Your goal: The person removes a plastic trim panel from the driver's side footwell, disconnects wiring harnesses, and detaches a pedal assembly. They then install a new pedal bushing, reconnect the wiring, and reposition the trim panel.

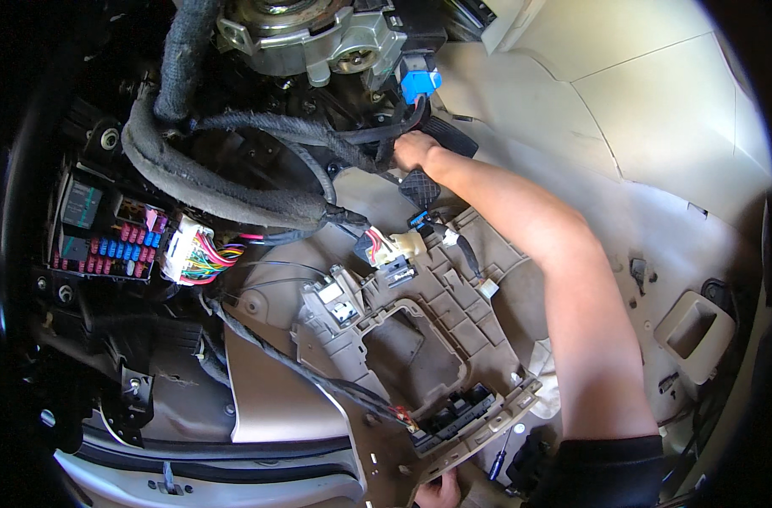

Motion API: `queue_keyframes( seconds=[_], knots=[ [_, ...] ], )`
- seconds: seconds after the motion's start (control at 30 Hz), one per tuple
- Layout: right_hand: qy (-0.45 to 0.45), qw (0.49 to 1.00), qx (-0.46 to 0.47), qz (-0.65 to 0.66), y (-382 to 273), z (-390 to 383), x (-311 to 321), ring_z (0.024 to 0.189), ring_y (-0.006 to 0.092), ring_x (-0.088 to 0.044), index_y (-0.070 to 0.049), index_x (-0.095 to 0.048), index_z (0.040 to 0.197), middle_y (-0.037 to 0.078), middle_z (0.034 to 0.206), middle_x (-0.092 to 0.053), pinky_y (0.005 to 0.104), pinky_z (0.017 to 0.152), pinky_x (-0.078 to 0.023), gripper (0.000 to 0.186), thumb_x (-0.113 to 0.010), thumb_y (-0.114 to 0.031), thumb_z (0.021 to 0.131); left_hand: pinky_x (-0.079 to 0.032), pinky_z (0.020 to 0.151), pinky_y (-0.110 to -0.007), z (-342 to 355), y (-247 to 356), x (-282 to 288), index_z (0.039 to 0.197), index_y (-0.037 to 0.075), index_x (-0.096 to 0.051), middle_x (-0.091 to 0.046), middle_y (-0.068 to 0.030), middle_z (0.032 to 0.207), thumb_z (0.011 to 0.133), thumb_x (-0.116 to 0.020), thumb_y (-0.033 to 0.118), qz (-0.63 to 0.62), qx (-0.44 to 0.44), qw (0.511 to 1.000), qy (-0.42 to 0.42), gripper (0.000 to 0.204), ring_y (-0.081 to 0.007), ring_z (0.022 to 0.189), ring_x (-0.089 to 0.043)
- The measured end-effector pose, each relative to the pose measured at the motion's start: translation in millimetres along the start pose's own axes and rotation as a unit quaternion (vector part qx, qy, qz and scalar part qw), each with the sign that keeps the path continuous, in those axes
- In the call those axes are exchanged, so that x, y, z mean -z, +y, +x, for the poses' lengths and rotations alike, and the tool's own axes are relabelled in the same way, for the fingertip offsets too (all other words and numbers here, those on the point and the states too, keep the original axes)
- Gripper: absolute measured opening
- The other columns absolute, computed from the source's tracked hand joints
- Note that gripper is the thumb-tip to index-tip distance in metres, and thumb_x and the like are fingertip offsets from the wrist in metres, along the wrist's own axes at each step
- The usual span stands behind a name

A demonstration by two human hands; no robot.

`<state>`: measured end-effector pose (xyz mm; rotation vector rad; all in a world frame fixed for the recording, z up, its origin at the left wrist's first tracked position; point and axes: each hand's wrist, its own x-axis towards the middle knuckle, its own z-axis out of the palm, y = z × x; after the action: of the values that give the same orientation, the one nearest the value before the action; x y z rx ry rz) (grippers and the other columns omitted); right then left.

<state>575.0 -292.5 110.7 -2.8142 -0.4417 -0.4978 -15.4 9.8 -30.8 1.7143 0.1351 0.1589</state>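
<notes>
My right hand (414,151) reaches forward under the stripped dashboard, its fingers curled at the dark cloth-wrapped wiring harness (314,131); the fingertips are hidden. Just above it is a blue connector (420,83) with wires running down. A ribbed black pedal (420,190) stands right below the hand, with another dark pedal (451,135) behind it. At the lower edge, my left hand (439,493) is closed at the rim of a detached beige trim panel (487,334), shown from its ribbed back. Part of that hand is cut off by the picture's edge.
A fuse box (115,241) with red and blue fuses sits at left, beside a white connector (187,251) of coloured wires. A screwdriver (498,457) lies near the panel. Beige trim with a recessed pocket (695,336) is at right; a door sill (225,483) runs lower left.
</notes>
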Motion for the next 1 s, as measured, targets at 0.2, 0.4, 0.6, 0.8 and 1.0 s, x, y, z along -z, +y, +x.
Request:
queue_keyframes(
  seconds=[0.2,0.4,0.6,0.8,1.0],
  knots=[
    [0.076,0.996,0.033,0.022,1.3,-16.9,-6.7,0.099,0.0373,-0.077,-0.003,-0.08,0.098,0.024,0.105,-0.078,0.0481,0.085,-0.062,0.025,-0.061,-0.019,0.091,-0.052,0.068,-0.028,3.0,5.4,-9.3,0.108,-0.002,-0.071,-0.07,-0.0037,0.089,0.102,-0.069,0.002,0.051,-0.104,0.993,0.033,0.007,-0.0111,0.078,-0.063],
    [0.047,0.995,0.084,-0.025,3.4,-36.8,1.8,0.098,0.0397,-0.077,-0.001,-0.078,0.099,0.027,0.107,-0.076,0.0499,0.083,-0.063,0.024,-0.062,-0.016,0.089,-0.053,0.069,-0.029,-4.9,0.8,-2.1,0.109,-0.001,-0.071,-0.07,-0.0038,0.091,0.102,-0.07,0.003,0.033,0.017,0.999,0.024,0.008,-0.0112,0.079,-0.063],
    [0.029,0.999,0.019,0.01,7.6,-29.4,-3.9,0.105,0.0406,-0.075,0.0,-0.077,0.106,0.028,0.117,-0.073,0.0484,0.088,-0.062,0.028,-0.064,-0.019,0.089,-0.055,0.07,-0.029,-5.2,-12.3,-4.2,0.112,0.0,-0.072,-0.071,-0.0053,0.093,0.104,-0.069,0.008,0.151,-0.12,0.981,0.029,0.013,-0.0116,0.079,-0.065],
    [0.276,0.918,-0.036,0.281,6.7,-35.8,-45.7,0.091,0.0334,-0.072,0.0,-0.071,0.114,0.021,0.101,-0.075,0.0409,0.082,-0.055,0.04,-0.065,-0.038,0.102,-0.055,0.066,-0.03,-17.5,-36.2,17.6,0.113,0.001,-0.07,-0.07,-0.0073,0.098,0.106,-0.066,0.01,0.064,0.178,0.981,-0.05,0.012,-0.0123,0.081,-0.065],
    [0.171,0.967,0.038,0.185,11.8,-32.1,-34.9,0.09,0.039,-0.072,-0.002,-0.073,0.1,0.023,0.094,-0.074,0.0468,0.081,-0.059,0.028,-0.066,-0.027,0.089,-0.054,0.065,-0.031,-20.9,-51.7,14.7,0.12,0.003,-0.065,-0.07,-0.0067,0.101,0.106,-0.063,0.006,-0.039,0.128,0.991,-0.023,0.014,-0.0132,0.083,-0.064]
  ],
)
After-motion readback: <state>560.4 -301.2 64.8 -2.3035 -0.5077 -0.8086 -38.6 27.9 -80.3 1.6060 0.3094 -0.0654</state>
